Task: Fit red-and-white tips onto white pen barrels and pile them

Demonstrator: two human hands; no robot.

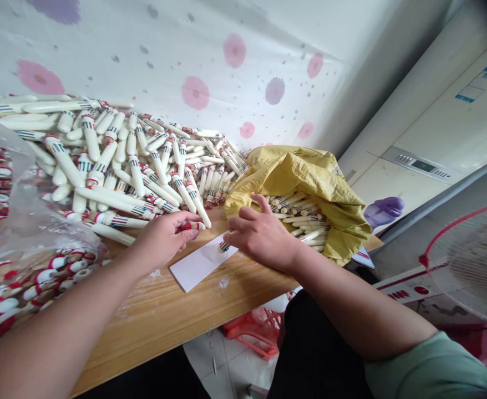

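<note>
My left hand [166,241] is closed, thumb and fingers pinching a small red-and-white doll-like topper [195,225] that is partly hidden. The hand is beside the front of a large heap of white multicolour pens [139,172]. My right hand [262,235] is curled round a multicolour pen [224,247]; only its end with coloured sliders shows below the fingers, and the index finger is raised. That end is over a white card [191,271] lying on the wooden table [160,316]. Right behind this hand, a yellow woven sack [343,221] lies with its mouth agape, several pens inside.
At left, a clear plastic bag [56,221] holds several red-and-white toppers [31,288]. A flowered sheet [210,61] covers the wall behind. A white appliance [430,127] and a pink-rimmed fan [472,260] stand at right. Below the table edge is a red plastic basket [254,335].
</note>
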